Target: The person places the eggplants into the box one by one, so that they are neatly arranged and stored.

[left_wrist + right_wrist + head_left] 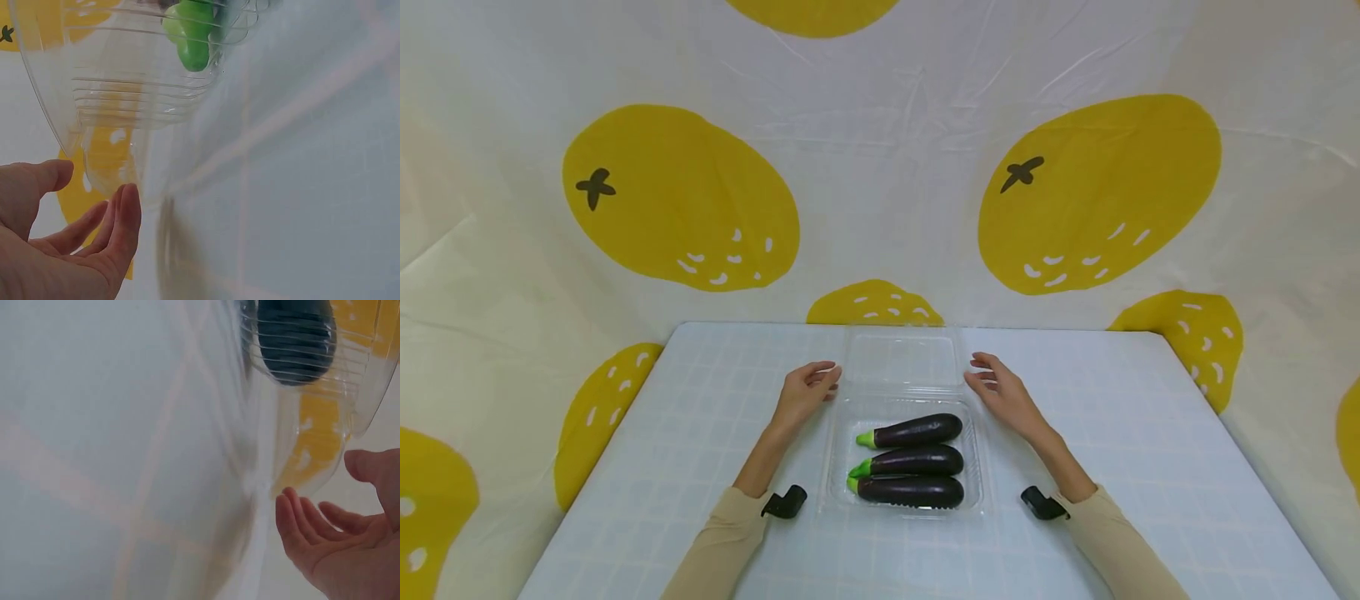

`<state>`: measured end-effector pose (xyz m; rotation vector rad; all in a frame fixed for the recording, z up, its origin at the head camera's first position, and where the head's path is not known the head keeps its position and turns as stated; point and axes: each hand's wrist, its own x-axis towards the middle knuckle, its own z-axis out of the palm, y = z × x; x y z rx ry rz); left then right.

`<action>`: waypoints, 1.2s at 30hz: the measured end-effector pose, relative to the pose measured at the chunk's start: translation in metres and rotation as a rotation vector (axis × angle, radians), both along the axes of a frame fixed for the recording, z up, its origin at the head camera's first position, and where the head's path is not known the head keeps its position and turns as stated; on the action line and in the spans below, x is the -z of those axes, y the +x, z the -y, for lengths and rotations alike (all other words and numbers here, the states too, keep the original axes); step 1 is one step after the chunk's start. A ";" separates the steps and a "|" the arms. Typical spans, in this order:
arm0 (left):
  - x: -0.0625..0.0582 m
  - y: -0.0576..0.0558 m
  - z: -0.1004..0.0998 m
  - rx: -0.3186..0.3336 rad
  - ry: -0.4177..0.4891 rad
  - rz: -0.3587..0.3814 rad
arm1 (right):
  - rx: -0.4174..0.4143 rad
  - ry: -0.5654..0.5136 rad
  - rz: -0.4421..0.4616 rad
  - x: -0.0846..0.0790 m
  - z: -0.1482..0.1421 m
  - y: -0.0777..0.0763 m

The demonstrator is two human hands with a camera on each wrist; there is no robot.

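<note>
A clear plastic clamshell container (901,407) lies on the table, its lid (904,357) folded back flat toward the far edge. Inside the base are three dark eggplants with green stem ends: a far eggplant (921,430), a middle eggplant (917,460) and a near eggplant (913,492). My left hand (805,392) is at the lid's left side, fingers loosely bent and nothing held. On the opposite side, my right hand (1006,398) has its relaxed fingers near the lid's right edge. Both wrist views show space between thumb and fingers; whether a fingertip touches the plastic, I cannot tell.
The table (1150,467) has a pale checked cover. Behind it hangs a white cloth (887,167) with large yellow fruit prints. A black wrist camera (786,502) sits at the left wrist, another black camera (1043,503) at the right.
</note>
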<state>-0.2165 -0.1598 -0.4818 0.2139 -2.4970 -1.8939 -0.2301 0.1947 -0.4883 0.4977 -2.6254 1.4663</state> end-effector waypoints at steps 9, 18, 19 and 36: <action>0.003 -0.006 0.001 0.045 0.083 -0.011 | -0.010 -0.041 0.041 -0.001 0.004 -0.004; 0.002 -0.006 0.003 0.085 0.115 -0.041 | 0.004 -0.034 0.009 -0.003 0.002 -0.004; 0.002 -0.006 0.003 0.089 0.125 -0.046 | 0.007 -0.034 0.012 -0.004 0.002 -0.003; -0.014 -0.010 -0.002 0.105 0.114 -0.095 | 0.011 -0.087 -0.100 -0.017 0.000 0.000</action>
